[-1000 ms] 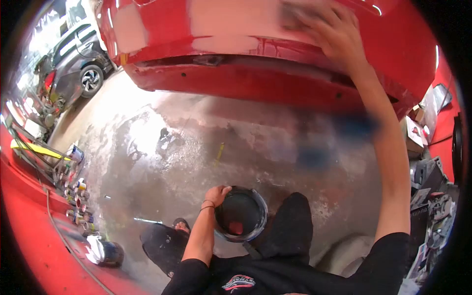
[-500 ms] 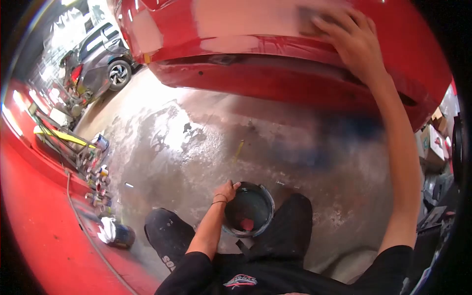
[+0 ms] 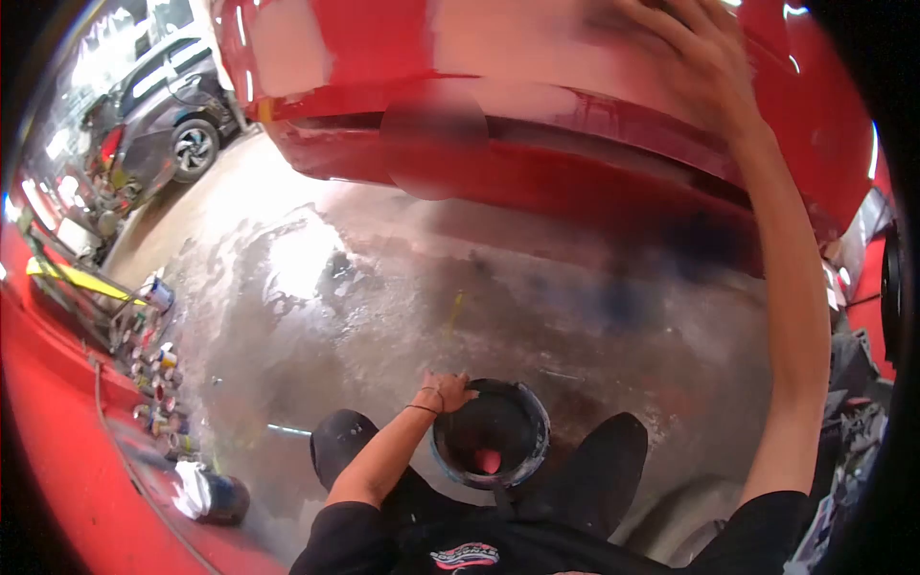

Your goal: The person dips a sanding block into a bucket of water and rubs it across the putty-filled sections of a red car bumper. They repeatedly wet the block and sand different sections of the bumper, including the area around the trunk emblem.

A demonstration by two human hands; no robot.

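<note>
My left hand (image 3: 446,391) grips the rim of a round black bucket (image 3: 539,422) between my knees. Inside the bucket lies a small pink-red piece (image 3: 488,461) whose kind I cannot make out. Up at the top right, my right hand (image 3: 704,53) is closed over a dark sanding block (image 3: 613,17), smeared by motion and partly hidden by the fingers. The block rests against a red car body panel (image 3: 374,43) with dull pale-pink patches (image 3: 517,43). Below the panel's lower edge runs a long dark recess.
A grey car (image 3: 158,105) stands at the upper left. Along the red wall (image 3: 57,431) sit several paint cans (image 3: 158,383), a dark tub (image 3: 225,500) with white cloth or paper, and a hose. The concrete floor (image 3: 383,316) is wet in places. Assorted parts crowd the right edge.
The view has shifted, so the bucket and my knees appear lower. My right hand and the block have moved slightly up along the panel. My left hand keeps its hold on the rim.
</note>
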